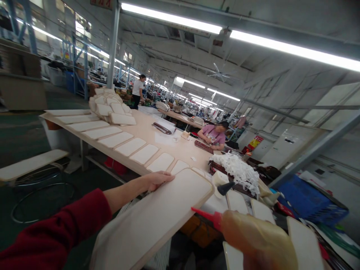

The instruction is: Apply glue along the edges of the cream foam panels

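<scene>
A large pale board (pixel 157 221) fills the lower middle of the frame, its long axis running from the bottom left corner up toward the centre, where its rounded far end overhangs the near edge of the table (pixel 146 131). The left hand (pixel 157 179), at the end of a red sleeve (pixel 56 232), lies along the board's upper left edge with the fingers (pixel 167 175) stretched flat and resting on that edge, steadying the board rather than clenching it. The glue bottle (pixel 253 234) sits at the lower right, amber and soft-sided, and its red nozzle (pixel 205 216) points left toward the board's right-hand long edge, stopping just short of it. The right hand is hidden behind the bottle at the bottom edge, so whether its fingers squeeze or merely carry the bottle cannot be told. The bottle's tip is thus the nearest thing to the board's free edge, while the left hand holds the opposite side. Further out, a row of smaller pale panels (pixel 131 146) lies side by side along the table toward the upper left, ending at a heap of padded pieces (pixel 111 107). A tangle of white strips (pixel 239 170) rests right of centre, a seated person in a pink top (pixel 212 135) works beyond it, and a blue crate (pixel 309 204) stands at the right.
</scene>
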`<control>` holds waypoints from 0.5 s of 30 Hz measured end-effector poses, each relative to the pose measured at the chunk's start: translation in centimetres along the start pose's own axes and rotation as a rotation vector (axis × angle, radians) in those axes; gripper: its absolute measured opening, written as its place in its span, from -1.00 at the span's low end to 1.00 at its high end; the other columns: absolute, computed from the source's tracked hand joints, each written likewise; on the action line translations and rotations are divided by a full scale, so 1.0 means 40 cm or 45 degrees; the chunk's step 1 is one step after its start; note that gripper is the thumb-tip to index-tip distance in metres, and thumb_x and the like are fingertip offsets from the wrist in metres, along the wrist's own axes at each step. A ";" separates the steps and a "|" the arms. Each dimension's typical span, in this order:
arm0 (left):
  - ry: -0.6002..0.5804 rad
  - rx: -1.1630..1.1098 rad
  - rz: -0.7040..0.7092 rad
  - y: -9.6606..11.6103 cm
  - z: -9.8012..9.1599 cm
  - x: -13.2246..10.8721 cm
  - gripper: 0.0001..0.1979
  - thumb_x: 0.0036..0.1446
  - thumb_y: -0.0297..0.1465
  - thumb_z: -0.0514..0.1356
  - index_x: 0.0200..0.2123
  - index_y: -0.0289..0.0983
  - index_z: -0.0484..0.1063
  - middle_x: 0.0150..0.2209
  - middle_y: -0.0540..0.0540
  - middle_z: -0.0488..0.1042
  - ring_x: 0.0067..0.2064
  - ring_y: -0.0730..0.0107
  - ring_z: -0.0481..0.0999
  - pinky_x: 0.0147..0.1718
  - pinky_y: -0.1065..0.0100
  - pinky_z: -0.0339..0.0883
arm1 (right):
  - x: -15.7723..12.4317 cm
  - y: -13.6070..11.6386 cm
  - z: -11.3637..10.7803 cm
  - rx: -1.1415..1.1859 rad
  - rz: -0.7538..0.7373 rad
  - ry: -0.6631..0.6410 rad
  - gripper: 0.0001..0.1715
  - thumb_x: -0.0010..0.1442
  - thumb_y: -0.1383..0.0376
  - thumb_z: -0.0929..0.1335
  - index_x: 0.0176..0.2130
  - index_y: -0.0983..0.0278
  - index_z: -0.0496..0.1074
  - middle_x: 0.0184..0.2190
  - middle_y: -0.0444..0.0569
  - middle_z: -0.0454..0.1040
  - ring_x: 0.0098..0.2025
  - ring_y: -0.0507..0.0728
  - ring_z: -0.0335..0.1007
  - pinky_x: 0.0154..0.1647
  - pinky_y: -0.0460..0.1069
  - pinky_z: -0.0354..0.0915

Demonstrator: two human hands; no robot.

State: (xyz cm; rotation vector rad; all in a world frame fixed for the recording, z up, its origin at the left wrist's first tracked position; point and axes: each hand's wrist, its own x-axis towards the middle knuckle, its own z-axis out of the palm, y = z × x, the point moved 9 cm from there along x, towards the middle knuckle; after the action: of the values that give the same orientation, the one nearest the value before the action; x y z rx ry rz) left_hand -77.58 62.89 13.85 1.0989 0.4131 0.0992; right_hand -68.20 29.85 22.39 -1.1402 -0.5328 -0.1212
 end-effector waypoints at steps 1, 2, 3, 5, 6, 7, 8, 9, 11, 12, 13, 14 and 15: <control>-0.004 0.001 0.004 0.001 -0.002 0.002 -0.44 -0.44 -0.14 0.53 -0.35 -0.31 0.49 -0.41 -0.05 0.58 -0.42 0.36 0.54 -0.39 0.36 0.42 | 0.001 0.002 0.002 0.011 -0.013 0.009 -0.47 0.08 0.23 0.42 0.06 0.03 0.38 0.15 -0.15 0.34 0.14 0.33 0.31 0.13 0.27 0.35; -0.007 0.002 0.007 0.002 -0.004 0.003 -0.42 -0.45 -0.13 0.53 -0.34 -0.31 0.50 -0.40 -0.06 0.58 -0.41 0.36 0.54 -0.37 0.35 0.42 | 0.002 0.005 0.004 0.020 -0.027 0.016 -0.48 0.09 0.23 0.40 0.07 0.04 0.37 0.15 -0.14 0.33 0.14 0.32 0.32 0.10 0.25 0.38; -0.011 0.002 0.007 0.002 -0.006 0.005 -0.40 -0.47 -0.13 0.53 -0.33 -0.31 0.50 -0.39 -0.06 0.59 -0.40 0.36 0.54 -0.37 0.35 0.42 | 0.003 0.008 0.006 0.027 -0.039 0.015 -0.49 0.10 0.23 0.40 0.07 0.05 0.37 0.16 -0.13 0.32 0.13 0.31 0.32 0.08 0.24 0.40; -0.019 -0.002 -0.003 0.002 -0.009 0.008 -0.38 -0.49 -0.13 0.54 -0.32 -0.32 0.50 -0.39 -0.07 0.59 -0.40 0.35 0.54 -0.36 0.35 0.42 | 0.005 0.013 0.009 0.038 -0.053 -0.004 -0.50 0.08 0.24 0.41 0.04 0.08 0.39 0.15 -0.11 0.34 0.11 0.29 0.34 0.06 0.22 0.41; -0.021 -0.007 -0.007 0.001 -0.010 0.010 -0.39 -0.49 -0.13 0.54 -0.33 -0.32 0.50 -0.40 -0.07 0.58 -0.40 0.35 0.54 -0.37 0.35 0.42 | 0.005 0.016 0.011 0.044 -0.050 -0.019 -0.53 0.07 0.24 0.41 0.01 0.09 0.41 0.13 -0.11 0.35 0.10 0.28 0.35 0.06 0.21 0.41; -0.019 -0.015 -0.009 0.000 -0.012 0.013 -0.40 -0.50 -0.14 0.54 -0.35 -0.32 0.49 -0.41 -0.07 0.58 -0.40 0.35 0.53 -0.38 0.36 0.41 | 0.004 0.019 0.013 0.050 -0.040 -0.034 -0.56 0.07 0.23 0.41 -0.02 0.10 0.42 0.12 -0.11 0.36 0.10 0.27 0.35 0.07 0.20 0.40; -0.011 -0.024 -0.010 0.000 -0.015 0.016 -0.41 -0.49 -0.15 0.54 -0.37 -0.32 0.49 -0.42 -0.07 0.58 -0.41 0.36 0.53 -0.38 0.36 0.40 | 0.002 0.022 0.014 0.056 -0.025 -0.047 -0.58 0.08 0.21 0.40 -0.02 0.11 0.43 0.12 -0.11 0.36 0.10 0.26 0.35 0.08 0.18 0.40; -0.004 -0.029 -0.012 -0.001 -0.017 0.020 -0.44 -0.47 -0.15 0.54 -0.38 -0.32 0.48 -0.43 -0.06 0.57 -0.41 0.36 0.53 -0.39 0.36 0.40 | 0.000 0.026 0.015 0.060 -0.003 -0.055 -0.57 0.09 0.20 0.40 -0.01 0.10 0.42 0.14 -0.12 0.35 0.11 0.25 0.34 0.07 0.17 0.41; 0.014 -0.029 -0.023 -0.004 -0.022 0.028 -0.50 -0.40 -0.17 0.53 -0.40 -0.32 0.47 -0.45 -0.06 0.56 -0.43 0.37 0.52 -0.38 0.36 0.39 | -0.005 0.033 0.015 0.062 0.037 -0.061 -0.48 0.10 0.21 0.41 0.07 0.08 0.37 0.19 -0.13 0.29 0.14 0.23 0.30 0.05 0.15 0.42; 0.018 -0.025 -0.031 -0.006 -0.024 0.032 -0.52 -0.35 -0.18 0.52 -0.39 -0.32 0.47 -0.45 -0.06 0.56 -0.43 0.37 0.52 -0.38 0.36 0.39 | -0.007 0.036 0.016 0.065 0.049 -0.065 -0.45 0.09 0.22 0.42 0.09 0.07 0.35 0.22 -0.14 0.26 0.15 0.23 0.29 0.05 0.15 0.43; 0.018 -0.017 -0.039 -0.007 -0.024 0.035 -0.54 -0.31 -0.19 0.51 -0.38 -0.32 0.47 -0.45 -0.06 0.56 -0.43 0.37 0.52 -0.37 0.35 0.39 | -0.008 0.039 0.017 0.067 0.056 -0.074 -0.44 0.09 0.21 0.42 0.10 0.07 0.35 0.22 -0.13 0.26 0.15 0.23 0.29 0.06 0.16 0.42; 0.014 -0.008 -0.048 -0.008 -0.024 0.038 -0.56 -0.27 -0.19 0.49 -0.37 -0.31 0.47 -0.44 -0.06 0.56 -0.43 0.37 0.52 -0.36 0.35 0.40 | -0.008 0.041 0.019 0.070 0.059 -0.085 -0.46 0.10 0.20 0.42 0.08 0.08 0.36 0.21 -0.11 0.27 0.13 0.24 0.31 0.07 0.18 0.42; 0.011 0.003 -0.056 -0.008 -0.024 0.040 -0.58 -0.23 -0.20 0.48 -0.36 -0.31 0.47 -0.43 -0.06 0.56 -0.42 0.36 0.52 -0.35 0.34 0.40 | -0.008 0.044 0.020 0.070 0.060 -0.099 -0.49 0.11 0.19 0.41 0.07 0.09 0.36 0.20 -0.09 0.28 0.11 0.25 0.32 0.06 0.21 0.42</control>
State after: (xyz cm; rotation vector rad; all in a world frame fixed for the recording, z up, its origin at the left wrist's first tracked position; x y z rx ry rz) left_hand -76.49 63.99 12.75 1.0913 0.4451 0.0651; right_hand -68.11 31.26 21.01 -1.1062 -0.5747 -0.0211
